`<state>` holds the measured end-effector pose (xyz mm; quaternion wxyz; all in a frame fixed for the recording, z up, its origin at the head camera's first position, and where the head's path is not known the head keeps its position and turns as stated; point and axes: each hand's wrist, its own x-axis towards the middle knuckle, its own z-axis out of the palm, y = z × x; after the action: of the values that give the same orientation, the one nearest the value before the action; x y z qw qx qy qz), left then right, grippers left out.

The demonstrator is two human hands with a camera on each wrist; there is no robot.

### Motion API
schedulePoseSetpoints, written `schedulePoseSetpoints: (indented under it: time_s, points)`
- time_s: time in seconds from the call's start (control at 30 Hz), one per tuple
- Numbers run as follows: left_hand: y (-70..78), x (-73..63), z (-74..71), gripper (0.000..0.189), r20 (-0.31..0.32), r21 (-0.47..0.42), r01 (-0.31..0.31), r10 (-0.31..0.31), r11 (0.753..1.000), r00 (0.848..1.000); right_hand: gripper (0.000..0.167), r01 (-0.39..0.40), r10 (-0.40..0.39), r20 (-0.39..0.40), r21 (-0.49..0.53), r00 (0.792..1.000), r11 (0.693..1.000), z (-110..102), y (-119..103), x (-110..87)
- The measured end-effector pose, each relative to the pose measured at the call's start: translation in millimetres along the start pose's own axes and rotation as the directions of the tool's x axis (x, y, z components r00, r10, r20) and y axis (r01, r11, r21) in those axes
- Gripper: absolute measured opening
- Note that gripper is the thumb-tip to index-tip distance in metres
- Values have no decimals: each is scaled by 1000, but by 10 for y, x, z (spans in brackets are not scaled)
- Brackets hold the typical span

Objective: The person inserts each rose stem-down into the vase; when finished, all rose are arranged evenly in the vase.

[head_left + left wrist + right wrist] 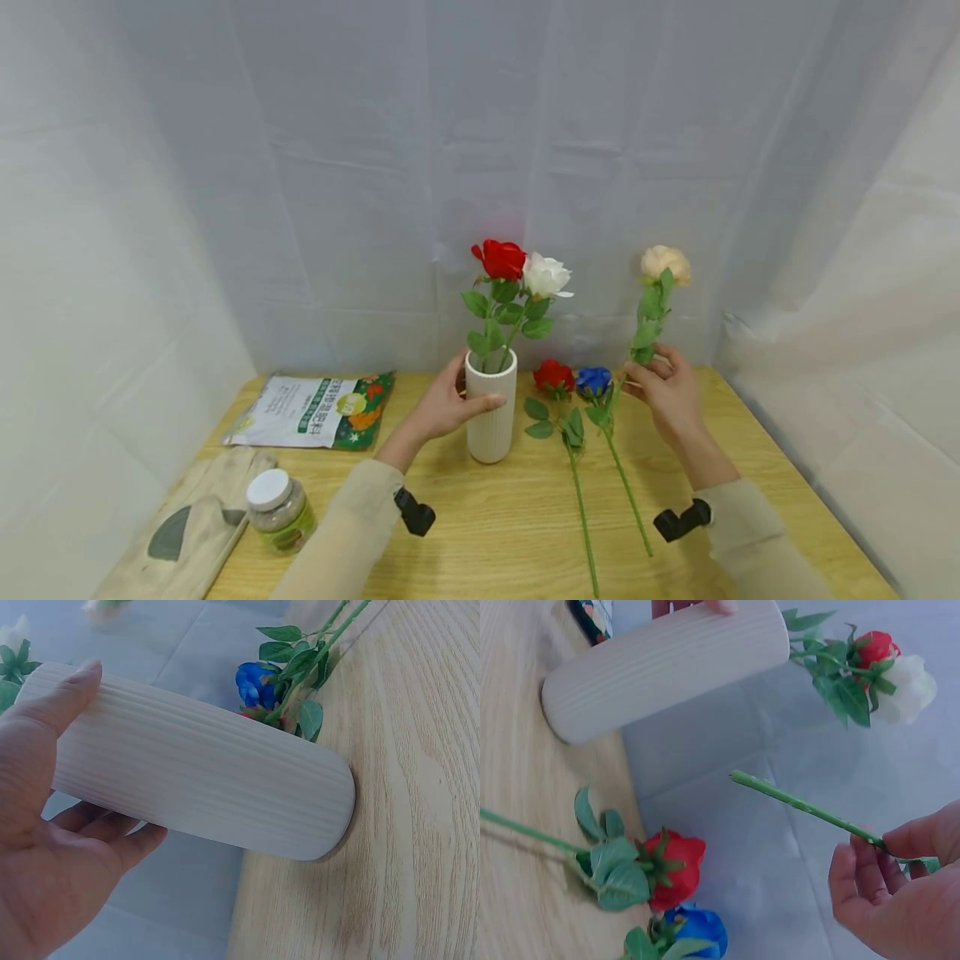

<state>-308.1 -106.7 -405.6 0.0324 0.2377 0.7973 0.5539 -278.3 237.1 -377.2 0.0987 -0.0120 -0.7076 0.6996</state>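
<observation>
The left hand had its fingers curled around the upper part of the vase, the thumb on the near side; the vase stood upright on the counter, with a red rose and a white rose rising from its mouth above those fingers. The right hand pinched the peach rose by its stem, fingertips and thumb closed just below the leaves, the bloom above them and the bare stem end slanting down below, apart from the vase. Between the two sets of fingers lay a loose red rose and a blue rose, the blue one nearer the right fingers. The peach rose looked light, its stem thin and fairly stiff, its petals soft and easily crushed, so the stem seemed the place to hold. The vase looked rigid and perhaps breakable; its ribs probably resisted slipping, and steadying it high on the wall seemed sound.
</observation>
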Motion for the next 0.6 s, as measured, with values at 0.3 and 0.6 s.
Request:
schedulePoseSetpoints:
  time_s: [0.3, 0.6]
  points:
    - [-4, 23, 9, 86, 1, -1, -6, 6, 1000, 1000, 65, 16, -17, 10, 111, 1000, 994, 155, -96, 34]
    - [-9, 3, 8, 86, -16, -28, -15, 14, 999, 1000, 60, 26, -21, -27, 184, 999, 983, 428, -297, 81]
